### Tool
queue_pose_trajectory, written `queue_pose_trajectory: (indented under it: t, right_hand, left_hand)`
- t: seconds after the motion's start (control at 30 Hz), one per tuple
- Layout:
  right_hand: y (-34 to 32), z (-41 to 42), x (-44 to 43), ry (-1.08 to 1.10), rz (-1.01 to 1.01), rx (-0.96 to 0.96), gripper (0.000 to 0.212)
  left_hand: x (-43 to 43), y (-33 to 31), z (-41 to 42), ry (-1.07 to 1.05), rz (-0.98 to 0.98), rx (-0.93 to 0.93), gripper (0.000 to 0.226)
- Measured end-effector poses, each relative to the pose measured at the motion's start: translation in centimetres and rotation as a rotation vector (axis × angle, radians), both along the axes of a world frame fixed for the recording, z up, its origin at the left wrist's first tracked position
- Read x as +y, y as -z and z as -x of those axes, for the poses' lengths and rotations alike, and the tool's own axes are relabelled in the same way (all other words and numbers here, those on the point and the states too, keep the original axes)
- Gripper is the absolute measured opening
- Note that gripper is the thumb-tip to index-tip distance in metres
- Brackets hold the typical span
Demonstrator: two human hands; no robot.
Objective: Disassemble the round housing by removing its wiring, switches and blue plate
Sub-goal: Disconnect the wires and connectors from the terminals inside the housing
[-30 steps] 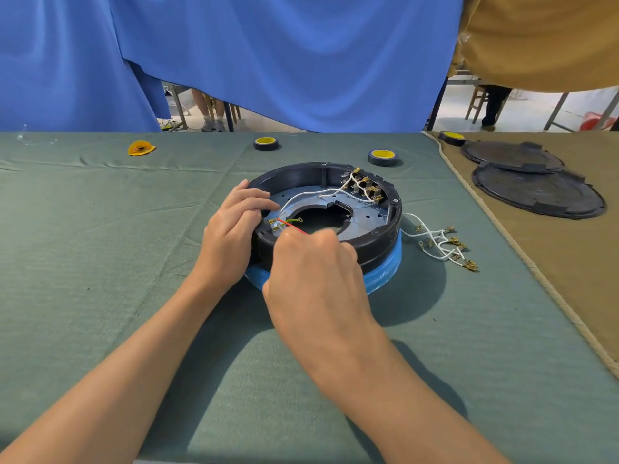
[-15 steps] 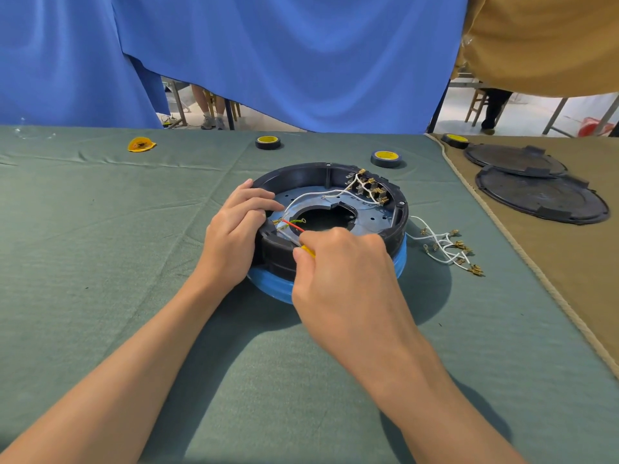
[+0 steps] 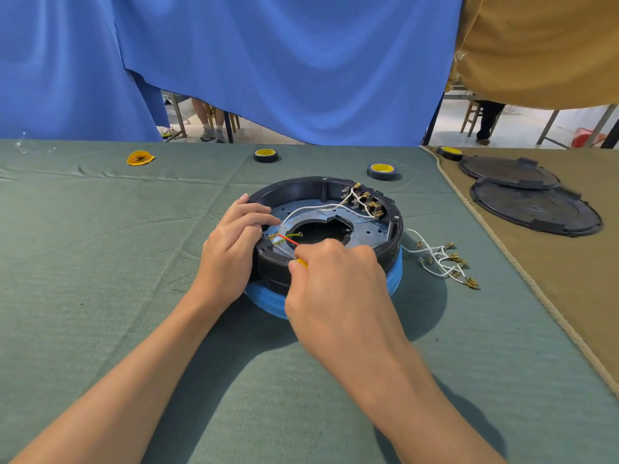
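A round black housing sits on a blue ring in the middle of the green table cloth. A blue plate with a central hole lies inside it. White wires run across the plate to brass switch terminals at the far right wall. My left hand grips the housing's left rim, fingers curled over the edge. My right hand pinches a red and yellow wire at the near rim; the wire's other end reaches a terminal at the left inside.
A loose bundle of white wires with brass connectors lies right of the housing. Two tape rolls and a yellow scrap sit at the back. Two black round covers lie on the tan cloth at right.
My right hand has drawn back toward me and to the right, pulling the red and yellow wire out over the near rim. My left hand keeps its hold on the rim.
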State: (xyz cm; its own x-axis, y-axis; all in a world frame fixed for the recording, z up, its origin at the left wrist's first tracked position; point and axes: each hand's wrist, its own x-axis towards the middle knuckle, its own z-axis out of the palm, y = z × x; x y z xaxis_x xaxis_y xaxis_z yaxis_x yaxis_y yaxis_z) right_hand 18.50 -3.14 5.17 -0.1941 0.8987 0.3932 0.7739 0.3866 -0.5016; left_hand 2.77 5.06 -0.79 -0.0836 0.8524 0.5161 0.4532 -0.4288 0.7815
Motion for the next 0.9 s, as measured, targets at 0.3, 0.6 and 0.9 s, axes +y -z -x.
queue_pose_trajectory:
  t: [0.3, 0.6, 0.9]
  right_hand:
    - [-1.0, 1.9, -1.4, -0.047, -0.115, -0.059, 0.007]
    - [-1.1, -2.4, 2.3, -0.095, 0.133, -0.003, 0.033]
    - [-0.4, -2.6, 2.1, -0.132, 0.068, 0.029, 0.030]
  left_hand:
    - [0.0, -0.1, 0.0, -0.011, 0.021, 0.032, 0.036]
    - [-0.2, -0.1, 0.0, -0.001, 0.013, -0.022, 0.035]
    - [0.0, 0.0, 0.1, -0.001, 0.007, -0.030, 0.035]
